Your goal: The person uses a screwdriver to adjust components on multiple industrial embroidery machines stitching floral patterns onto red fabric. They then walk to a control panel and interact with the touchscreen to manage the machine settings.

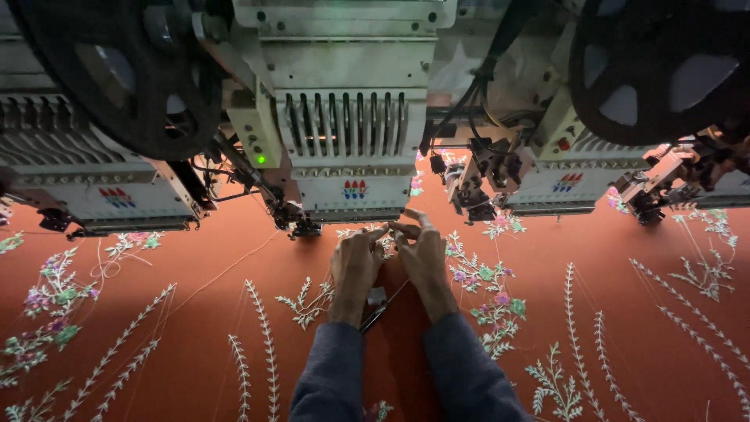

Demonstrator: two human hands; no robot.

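My left hand [355, 270] and my right hand [422, 258] rest side by side on an orange-red fabric [203, 312] embroidered with pale leaf sprays and small pink and green flowers. Their fingertips meet just below the needle area of the middle embroidery head [351, 141], pinching something thin that I cannot make out, likely a thread. A small pair of snips [376, 309] lies under my left palm, its dark tip pointing back toward me. Both forearms wear dark blue sleeves.
Several embroidery heads stand in a row across the top, another [94, 180] to the left and one [562, 180] to the right. Two black reels [125, 70] [664, 70] hang above. A green lamp [260, 159] glows. Loose threads lie across the cloth.
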